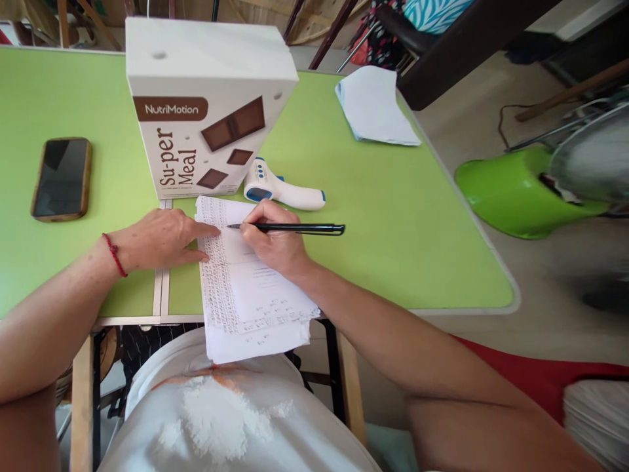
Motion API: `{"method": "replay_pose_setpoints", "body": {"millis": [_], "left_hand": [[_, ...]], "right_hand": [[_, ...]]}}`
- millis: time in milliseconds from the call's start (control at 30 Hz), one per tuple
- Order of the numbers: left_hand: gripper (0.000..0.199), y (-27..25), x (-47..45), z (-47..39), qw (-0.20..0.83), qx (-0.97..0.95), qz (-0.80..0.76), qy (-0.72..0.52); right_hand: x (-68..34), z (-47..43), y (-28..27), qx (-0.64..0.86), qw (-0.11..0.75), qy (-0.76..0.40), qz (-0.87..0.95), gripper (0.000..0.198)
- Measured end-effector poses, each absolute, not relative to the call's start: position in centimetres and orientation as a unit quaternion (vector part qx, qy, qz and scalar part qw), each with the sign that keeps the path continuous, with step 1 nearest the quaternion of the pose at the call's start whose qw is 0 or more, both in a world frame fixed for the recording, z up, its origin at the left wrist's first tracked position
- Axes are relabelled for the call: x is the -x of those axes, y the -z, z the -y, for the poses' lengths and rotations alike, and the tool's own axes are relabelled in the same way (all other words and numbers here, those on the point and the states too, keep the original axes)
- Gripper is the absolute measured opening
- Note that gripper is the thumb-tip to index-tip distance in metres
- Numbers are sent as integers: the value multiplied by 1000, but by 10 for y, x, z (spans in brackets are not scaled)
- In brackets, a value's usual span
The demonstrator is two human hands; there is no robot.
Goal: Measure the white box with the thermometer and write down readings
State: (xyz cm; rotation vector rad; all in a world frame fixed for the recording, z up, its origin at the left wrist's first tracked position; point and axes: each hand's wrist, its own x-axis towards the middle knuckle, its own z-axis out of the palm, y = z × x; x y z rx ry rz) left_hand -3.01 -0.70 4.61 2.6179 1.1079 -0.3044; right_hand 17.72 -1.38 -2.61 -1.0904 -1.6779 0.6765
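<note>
My right hand (275,239) grips a black pen (299,228), its tip resting on the upper part of a written sheet of paper (246,295). The sheets hang over the near edge of the green table (393,216). My left hand (160,239) lies flat on the table with its forefinger pressing the paper's left edge. A red string bracelet circles my left wrist.
A white NutriMotion Super Meal box (201,111) stands just behind the paper. A white and blue infrared thermometer (280,187) lies beside it. A phone (61,178) lies at the left, folded white paper (376,105) at the far right. A green fan (545,183) stands on the floor right.
</note>
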Motion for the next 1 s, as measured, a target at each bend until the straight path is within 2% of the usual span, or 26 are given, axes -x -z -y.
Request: {"method": "replay_pose_setpoints", "body": {"millis": [333,733,1000], "left_hand": [[43,-46,30,6,143,-903,-389,113],[43,-46,30,7,150,-899,-395,114],[44,-43,32,5,147,-904,-388,101]], "right_hand": [[-177,14,26,455,500,-264,687,14],[-178,13,24,475,469,-267,695,12],[-182,21,19,444,557,-108,693,12]]}}
